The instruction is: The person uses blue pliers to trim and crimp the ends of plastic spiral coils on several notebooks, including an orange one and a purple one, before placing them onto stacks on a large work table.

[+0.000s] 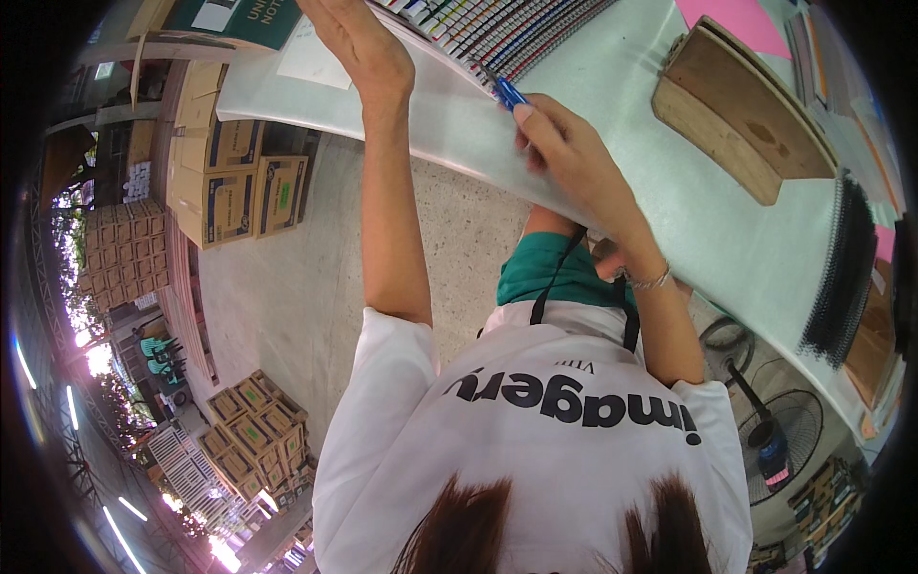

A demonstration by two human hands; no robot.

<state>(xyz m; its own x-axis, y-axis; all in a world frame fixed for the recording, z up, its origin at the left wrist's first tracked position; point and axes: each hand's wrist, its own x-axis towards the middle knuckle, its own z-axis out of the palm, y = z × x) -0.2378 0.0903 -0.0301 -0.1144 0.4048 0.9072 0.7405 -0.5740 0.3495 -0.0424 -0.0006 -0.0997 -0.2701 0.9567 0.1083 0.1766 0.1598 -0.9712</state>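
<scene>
My right hand (566, 143) is closed around a small blue pen-like object (508, 93), whose tip touches the near edge of a row of spiral-bound pads with coloured coils (507, 29). My left hand (361, 48) reaches further up the white table (669, 201) and lies on white sheets (316, 59) beside the pads. Its fingertips run off the top edge of the picture, so its grip is hidden. Both forearms stretch up from my white T-shirt.
A wooden block-like tool (736, 110) lies on the table to the right, with black binding coils (846, 273) further right and pink paper (741, 19) at the top. Cardboard boxes (239, 182) stand on the concrete floor at left. A floor fan (775, 421) is at lower right.
</scene>
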